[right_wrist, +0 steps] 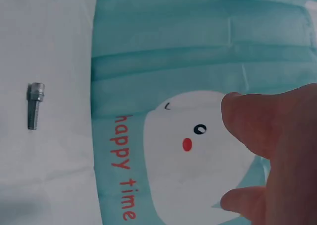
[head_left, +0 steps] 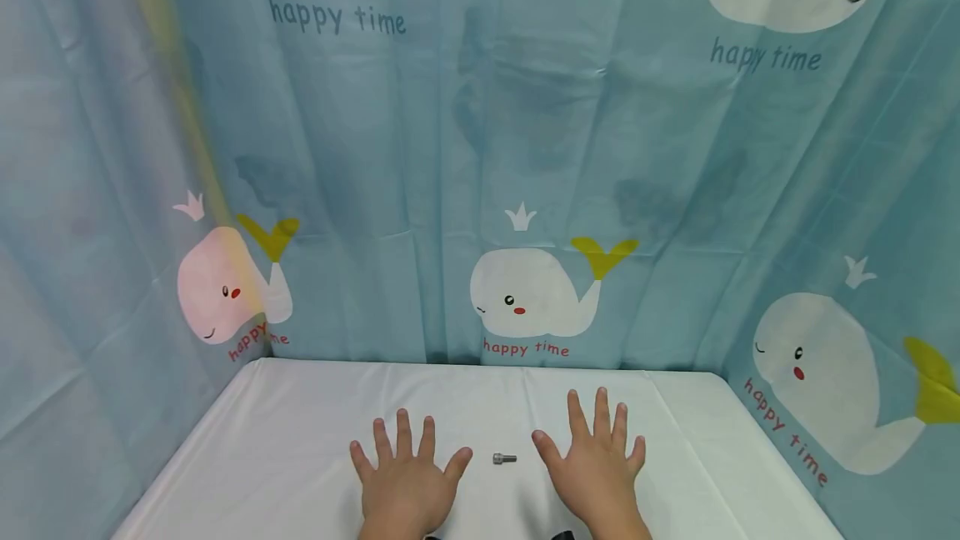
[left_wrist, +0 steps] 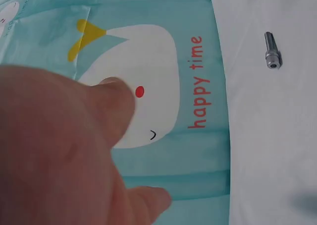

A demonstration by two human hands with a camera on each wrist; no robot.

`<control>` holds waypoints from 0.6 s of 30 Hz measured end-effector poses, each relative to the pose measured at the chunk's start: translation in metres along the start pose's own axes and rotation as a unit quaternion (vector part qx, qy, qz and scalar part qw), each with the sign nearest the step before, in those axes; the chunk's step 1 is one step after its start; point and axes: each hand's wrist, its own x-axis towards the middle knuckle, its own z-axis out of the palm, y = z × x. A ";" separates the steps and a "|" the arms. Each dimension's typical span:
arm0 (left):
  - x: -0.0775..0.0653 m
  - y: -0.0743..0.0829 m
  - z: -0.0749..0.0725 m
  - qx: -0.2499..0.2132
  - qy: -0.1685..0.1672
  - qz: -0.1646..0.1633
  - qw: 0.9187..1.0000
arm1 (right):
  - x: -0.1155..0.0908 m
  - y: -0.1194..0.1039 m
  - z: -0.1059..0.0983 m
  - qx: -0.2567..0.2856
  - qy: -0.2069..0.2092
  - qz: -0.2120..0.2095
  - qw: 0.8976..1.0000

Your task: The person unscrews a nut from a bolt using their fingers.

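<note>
A small silver socket-head screw (head_left: 505, 458) lies on its side on the white tabletop, between the two hands. Its head points left in the head view, its threaded shank right. To its left, the left hand (head_left: 408, 482) is held palm down with fingers spread, holding nothing. On the other side, the right hand (head_left: 596, 473) spreads its fingers the same way, its thumb nearest the screw. The left wrist view shows the screw (left_wrist: 272, 50) apart from the thumb and fingers; the right wrist view has the screw (right_wrist: 35, 106) at far left, well away from that hand.
The white table covering (head_left: 300, 423) has faint creases. Behind it and at both sides hang blue curtains (head_left: 525, 132) printed with whales and the words "happy time". Dark wrist-worn pieces (head_left: 562, 535) show at the bottom edge of the head view.
</note>
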 end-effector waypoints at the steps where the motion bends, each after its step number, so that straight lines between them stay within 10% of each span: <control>1: 0.000 0.000 0.000 -0.010 0.003 0.003 1.000 | 0.001 0.000 -0.002 0.008 0.001 -0.001 1.000; 9: 0.012 -0.003 -0.003 -0.190 0.005 0.062 0.980 | 0.015 0.013 -0.017 0.181 -0.004 -0.015 0.983; 18: 0.034 -0.015 0.017 -0.335 -0.032 0.152 0.930 | 0.025 0.027 0.003 0.489 -0.092 0.017 0.867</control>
